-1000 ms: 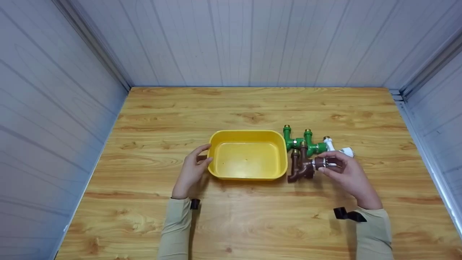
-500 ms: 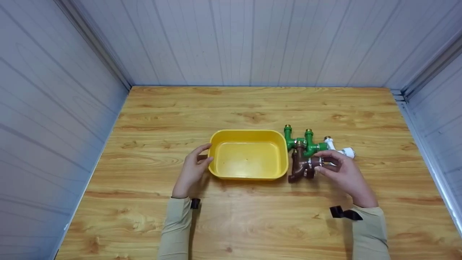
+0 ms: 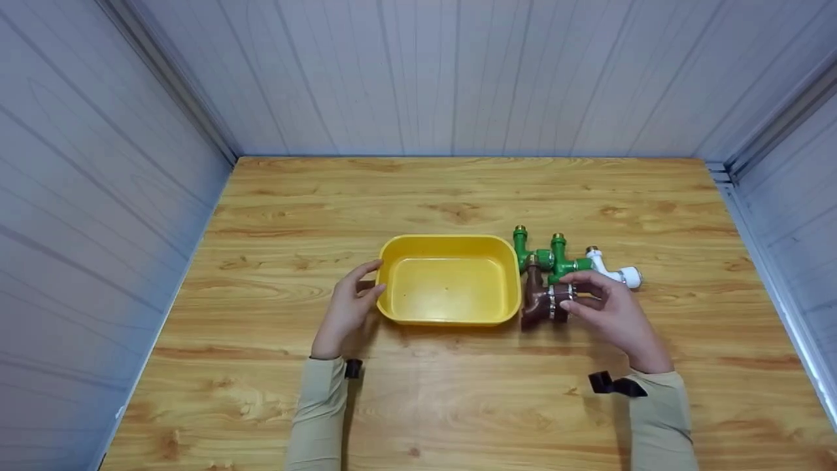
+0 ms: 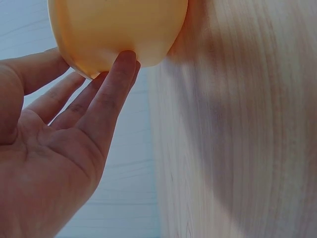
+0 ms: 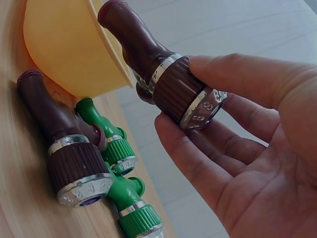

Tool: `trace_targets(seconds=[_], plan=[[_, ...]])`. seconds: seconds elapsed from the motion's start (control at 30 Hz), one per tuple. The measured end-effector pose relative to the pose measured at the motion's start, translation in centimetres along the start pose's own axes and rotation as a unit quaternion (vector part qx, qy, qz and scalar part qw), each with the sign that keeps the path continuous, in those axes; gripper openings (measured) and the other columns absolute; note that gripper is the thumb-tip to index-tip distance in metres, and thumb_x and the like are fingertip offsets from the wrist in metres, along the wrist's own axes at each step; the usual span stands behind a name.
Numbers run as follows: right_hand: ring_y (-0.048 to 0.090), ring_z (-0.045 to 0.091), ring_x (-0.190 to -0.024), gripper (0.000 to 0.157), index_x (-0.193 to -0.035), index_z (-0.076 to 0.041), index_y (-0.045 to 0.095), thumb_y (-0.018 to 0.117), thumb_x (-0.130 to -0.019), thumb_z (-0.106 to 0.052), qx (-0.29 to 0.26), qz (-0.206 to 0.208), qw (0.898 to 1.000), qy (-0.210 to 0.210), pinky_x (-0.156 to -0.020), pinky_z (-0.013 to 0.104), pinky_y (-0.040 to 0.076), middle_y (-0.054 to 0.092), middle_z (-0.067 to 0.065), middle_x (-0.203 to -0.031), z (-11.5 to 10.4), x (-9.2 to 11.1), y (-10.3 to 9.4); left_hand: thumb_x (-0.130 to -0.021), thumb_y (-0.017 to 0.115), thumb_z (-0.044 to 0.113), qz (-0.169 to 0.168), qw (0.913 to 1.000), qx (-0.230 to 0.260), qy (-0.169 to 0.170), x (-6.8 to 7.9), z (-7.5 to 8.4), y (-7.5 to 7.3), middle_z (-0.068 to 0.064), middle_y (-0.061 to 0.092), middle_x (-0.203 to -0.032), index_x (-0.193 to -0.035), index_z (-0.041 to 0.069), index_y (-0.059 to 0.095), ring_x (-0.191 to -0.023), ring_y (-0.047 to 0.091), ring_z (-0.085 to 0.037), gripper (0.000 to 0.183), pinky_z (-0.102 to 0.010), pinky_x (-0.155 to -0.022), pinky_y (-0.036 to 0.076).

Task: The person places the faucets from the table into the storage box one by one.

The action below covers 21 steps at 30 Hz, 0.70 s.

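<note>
My left hand (image 3: 345, 313) grips the left end of a yellow plastic basin (image 3: 451, 288). In the left wrist view, fingers press the outside of the basin wall (image 4: 148, 25) with the thumb up at its rim. My right hand (image 3: 618, 322) pinches a brown pipe valve (image 5: 176, 89) by its ribbed knob, between thumb and fingers. That valve is lifted beside the basin's right end. Below it a second brown valve (image 5: 77, 166) lies on the wooden table (image 3: 451, 399), mostly covered by the held one in the head view.
Two green valves (image 3: 522, 245) with brass ends lie behind the brown ones, near the basin's right rear corner. A white valve (image 3: 608, 278) lies to their right. Pale panel walls (image 3: 418, 78) enclose the table at the back and both sides.
My right hand has moved left with the brown valve, toward the basin's right end, and the white valve now shows more fully. The left hand and basin have stayed put.
</note>
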State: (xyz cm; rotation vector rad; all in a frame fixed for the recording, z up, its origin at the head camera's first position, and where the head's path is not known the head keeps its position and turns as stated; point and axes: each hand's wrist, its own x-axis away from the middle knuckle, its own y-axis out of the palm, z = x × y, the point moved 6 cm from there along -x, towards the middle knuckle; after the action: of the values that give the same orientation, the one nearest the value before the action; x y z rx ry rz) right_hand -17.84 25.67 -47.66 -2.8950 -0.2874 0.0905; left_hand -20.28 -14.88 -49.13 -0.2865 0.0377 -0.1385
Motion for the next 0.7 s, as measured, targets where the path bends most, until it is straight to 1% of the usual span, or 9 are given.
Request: trace_targets(seconds=[0.07,0.2,0.3,0.33,0.43,0.6,0.7], plan=[[0.062,0.021,-0.103,0.036,-0.114,0.002,0.061,0.075,-0.081,-0.002,0.004,-0.001,1.000,0.003,-0.085,0.030,0.052,0.059,0.019,-0.114,0.0,-0.1,0.2,-0.092,0.058,-0.006,-0.002,1.0000,0.000,0.001,0.2,0.8,0.0,-0.028,0.046,-0.136,-0.133,-0.010,0.047,-0.108,0.055,-0.044,0.043,-0.050,-0.090,0.048],[0.061,0.020,-0.104,0.036,-0.115,0.001,0.061,0.075,-0.081,-0.004,0.013,-0.002,1.000,0.008,-0.086,0.028,0.051,0.059,0.017,-0.115,0.1,-0.3,0.5,-0.092,0.059,-0.003,0.006,1.0000,-0.006,-0.002,-0.2,-0.6,0.1,-0.025,0.047,-0.136,-0.134,-0.007,0.049,-0.108,0.056,-0.040,0.043,-0.048,-0.090,0.048],[0.060,0.020,-0.106,0.037,-0.115,-0.001,0.061,0.075,-0.082,-0.006,0.015,-0.003,1.000,0.011,-0.088,0.028,0.050,0.058,0.016,-0.117,0.0,-0.5,0.8,-0.092,0.061,0.001,0.012,0.9999,-0.009,-0.009,-0.6,-1.9,0.1,-0.018,0.049,-0.137,-0.135,0.000,0.051,-0.108,0.057,-0.035,0.044,-0.044,-0.090,0.049],[0.059,0.020,-0.107,0.037,-0.115,-0.001,0.061,0.076,-0.082,-0.007,0.015,-0.003,1.000,0.013,-0.088,0.028,0.050,0.059,0.015,-0.117,0.0,-0.6,0.9,-0.092,0.061,0.002,0.012,0.9998,-0.013,-0.009,-0.6,-2.1,0.0,-0.017,0.049,-0.137,-0.135,0.001,0.052,-0.107,0.058,-0.033,0.044,-0.043,-0.089,0.050],[0.059,0.021,-0.108,0.038,-0.116,-0.002,0.061,0.076,-0.082,-0.008,0.014,-0.004,1.000,0.016,-0.088,0.027,0.050,0.058,0.015,-0.119,-0.1,-0.8,1.1,-0.093,0.061,0.003,0.011,0.9998,-0.019,-0.004,-0.7,-2.3,0.0,-0.016,0.049,-0.137,-0.135,0.002,0.052,-0.106,0.058,-0.032,0.043,-0.041,-0.088,0.051],[0.059,0.023,-0.109,0.039,-0.117,-0.001,0.061,0.076,-0.082,-0.009,0.008,-0.010,1.000,0.020,-0.088,0.028,0.050,0.057,0.015,-0.120,-0.2,-1.0,1.5,-0.093,0.061,0.004,0.010,0.9997,-0.022,-0.009,-0.7,-2.3,0.0,-0.015,0.049,-0.137,-0.135,0.003,0.052,-0.107,0.058,-0.031,0.043,-0.040,-0.088,0.051],[0.058,0.024,-0.109,0.037,-0.117,-0.002,0.061,0.075,-0.083,-0.009,0.013,-0.012,1.000,0.022,-0.088,0.027,0.050,0.057,0.014,-0.120,-0.2,-1.0,1.6,-0.093,0.061,0.004,0.012,0.9997,-0.020,-0.011,-0.7,-2.4,0.0,-0.014,0.050,-0.137,-0.135,0.003,0.053,-0.107,0.058,-0.030,0.043,-0.040,-0.088,0.051]])
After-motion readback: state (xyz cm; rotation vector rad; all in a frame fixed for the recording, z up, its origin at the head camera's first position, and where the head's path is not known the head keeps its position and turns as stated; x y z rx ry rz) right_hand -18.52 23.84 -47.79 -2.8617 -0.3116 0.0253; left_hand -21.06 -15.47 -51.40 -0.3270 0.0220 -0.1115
